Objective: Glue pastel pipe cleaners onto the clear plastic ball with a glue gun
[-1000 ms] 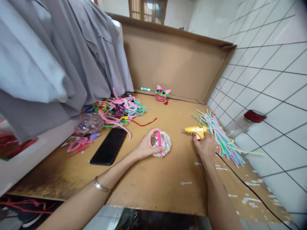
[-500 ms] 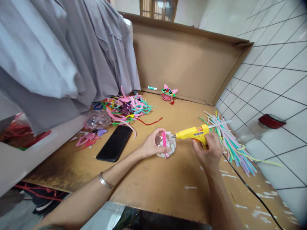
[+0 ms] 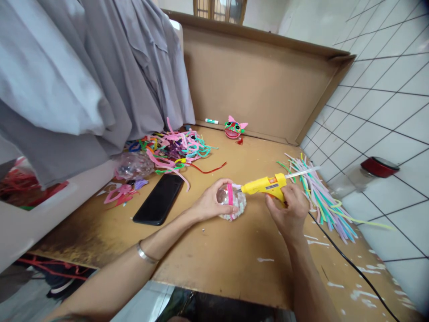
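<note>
My left hand [image 3: 214, 202] grips a clear round plastic piece [image 3: 240, 206] from its left side, thumb in front. A bright pink strip [image 3: 230, 194] crosses the piece, and its rim looks white and fuzzy. My right hand [image 3: 291, 209] is wrapped round the handle of a yellow glue gun [image 3: 263, 185] with a clear glue stick [image 3: 303, 171] in its back end. The metal nozzle points left and meets the upper part of the clear piece, near the pink strip. Whether glue is coming out cannot be seen.
A black phone [image 3: 158, 199] lies left of my hands, with tangled pipe cleaners [image 3: 181, 145] behind it. Straight pipe cleaners [image 3: 323, 197] lie at right, near a black cord [image 3: 351, 264]. A decorated pink-eared head [image 3: 234, 129] and a glue tube [image 3: 212, 121] stand by the cardboard [image 3: 254, 85].
My right hand has moved slightly left with the glue gun, bringing the nozzle further over the clear piece. My left hand keeps its hold.
</note>
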`<act>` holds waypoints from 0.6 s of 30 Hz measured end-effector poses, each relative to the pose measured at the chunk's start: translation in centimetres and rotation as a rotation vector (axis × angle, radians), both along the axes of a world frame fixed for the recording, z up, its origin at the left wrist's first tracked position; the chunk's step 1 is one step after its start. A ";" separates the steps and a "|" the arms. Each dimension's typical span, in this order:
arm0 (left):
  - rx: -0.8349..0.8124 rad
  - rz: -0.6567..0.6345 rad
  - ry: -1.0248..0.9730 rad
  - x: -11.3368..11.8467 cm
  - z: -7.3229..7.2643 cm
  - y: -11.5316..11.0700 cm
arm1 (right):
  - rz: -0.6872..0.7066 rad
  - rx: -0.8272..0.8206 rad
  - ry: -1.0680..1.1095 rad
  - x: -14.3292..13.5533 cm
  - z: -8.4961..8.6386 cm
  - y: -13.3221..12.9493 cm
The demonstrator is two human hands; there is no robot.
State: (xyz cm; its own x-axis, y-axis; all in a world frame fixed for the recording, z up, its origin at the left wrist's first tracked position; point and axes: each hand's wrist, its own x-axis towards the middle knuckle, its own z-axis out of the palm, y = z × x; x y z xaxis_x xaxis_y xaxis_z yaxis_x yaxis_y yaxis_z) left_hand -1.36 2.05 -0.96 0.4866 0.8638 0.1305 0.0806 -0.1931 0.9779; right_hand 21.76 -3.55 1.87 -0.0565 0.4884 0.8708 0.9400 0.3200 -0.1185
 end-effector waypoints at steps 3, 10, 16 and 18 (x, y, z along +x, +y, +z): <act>0.009 0.011 0.008 0.0 -0.1 0.0 | 0.002 0.011 0.012 0.0 0.0 0.0; 0.017 0.021 0.018 0.0 -0.1 0.0 | -0.008 -0.004 0.001 0.0 0.1 0.0; 0.022 0.015 0.023 -0.1 -0.3 0.0 | 0.010 -0.022 -0.008 0.1 0.0 -0.1; 0.018 0.012 0.031 -0.1 -0.3 0.0 | 0.011 -0.051 -0.004 0.2 0.0 -0.1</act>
State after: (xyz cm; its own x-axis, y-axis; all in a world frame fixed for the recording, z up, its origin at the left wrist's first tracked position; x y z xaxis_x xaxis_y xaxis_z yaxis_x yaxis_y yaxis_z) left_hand -1.42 2.08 -1.25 0.4799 0.8675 0.1310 0.1134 -0.2094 0.9712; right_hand 21.92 -3.67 1.84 -0.0656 0.5313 0.8446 0.9370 0.3239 -0.1310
